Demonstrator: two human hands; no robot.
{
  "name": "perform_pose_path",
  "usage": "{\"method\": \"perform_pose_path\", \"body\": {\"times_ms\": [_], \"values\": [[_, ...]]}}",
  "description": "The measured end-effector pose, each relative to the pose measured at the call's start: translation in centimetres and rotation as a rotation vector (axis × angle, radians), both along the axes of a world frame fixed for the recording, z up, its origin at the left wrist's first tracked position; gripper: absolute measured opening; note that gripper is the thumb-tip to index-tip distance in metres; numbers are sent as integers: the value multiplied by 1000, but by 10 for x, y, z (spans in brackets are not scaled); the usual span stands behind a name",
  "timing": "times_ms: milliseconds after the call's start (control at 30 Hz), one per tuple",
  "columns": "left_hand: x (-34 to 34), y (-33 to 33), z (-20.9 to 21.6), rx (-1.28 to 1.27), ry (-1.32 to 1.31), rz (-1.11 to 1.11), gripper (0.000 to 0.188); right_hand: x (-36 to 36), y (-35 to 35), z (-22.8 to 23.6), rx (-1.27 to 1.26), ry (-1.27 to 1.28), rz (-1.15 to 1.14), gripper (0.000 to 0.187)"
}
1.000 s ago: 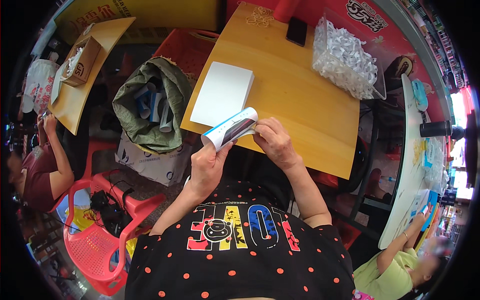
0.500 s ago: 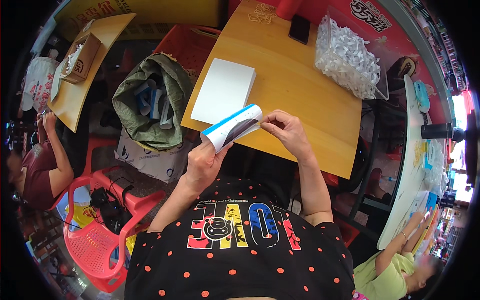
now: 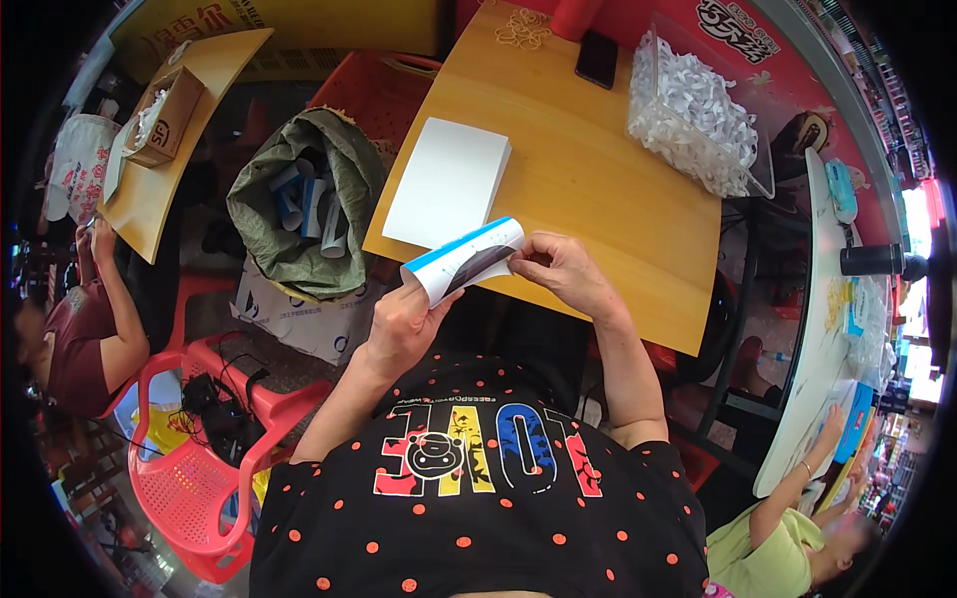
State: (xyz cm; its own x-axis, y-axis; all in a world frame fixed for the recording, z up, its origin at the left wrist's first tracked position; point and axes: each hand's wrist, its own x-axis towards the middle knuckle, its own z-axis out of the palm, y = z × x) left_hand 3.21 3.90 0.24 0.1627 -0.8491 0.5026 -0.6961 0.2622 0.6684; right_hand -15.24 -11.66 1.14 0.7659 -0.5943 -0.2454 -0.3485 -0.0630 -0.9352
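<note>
A printed paper sheet [image 3: 467, 251], white and blue with a dark patch, is curled into a loose roll above the table's near edge. My left hand [image 3: 401, 321] is closed round its lower left end, some fingers hidden inside or behind the roll. At the other end, my right hand [image 3: 564, 273] pinches the sheet's edge between thumb and fingers; anything small inside that pinch is hidden. Just beyond the roll lies a stack of white paper [image 3: 445, 183] on the wooden table [image 3: 588, 189].
Left of the table stands an open green sack [image 3: 254, 239] with several rolled sheets [image 3: 335, 229]. Rubber bands [image 3: 523, 28], a phone [image 3: 597, 60] and a clear bin of white paper strips [image 3: 694, 120] rest at the table's far side. A red chair [image 3: 199, 478] stands at left; people sit on both sides.
My right hand has shifted slightly left and down along the roll's end, its fingers curling in closer. The roll has tightened a little; my left hand stays almost in place.
</note>
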Motion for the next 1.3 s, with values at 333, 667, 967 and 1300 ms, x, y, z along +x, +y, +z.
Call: {"method": "perform_pose_path", "body": {"times_ms": [333, 667, 967, 1300], "values": [[-1, 0, 0, -49, -110, -38, 28, -4, 14, 16, -31, 63, -81, 19], [-4, -2, 3, 29, -20, 6, 26, -3, 44, 41, -461, -304, -282, 18], [-6, -6, -6, 21, -73, -29, 31, 13, 57, 26, -949, -398, 56, 14], [-5, -1, -10, 139, 245, -13, 22, -22, 18, 123, -707, -733, -97, 3]]}}
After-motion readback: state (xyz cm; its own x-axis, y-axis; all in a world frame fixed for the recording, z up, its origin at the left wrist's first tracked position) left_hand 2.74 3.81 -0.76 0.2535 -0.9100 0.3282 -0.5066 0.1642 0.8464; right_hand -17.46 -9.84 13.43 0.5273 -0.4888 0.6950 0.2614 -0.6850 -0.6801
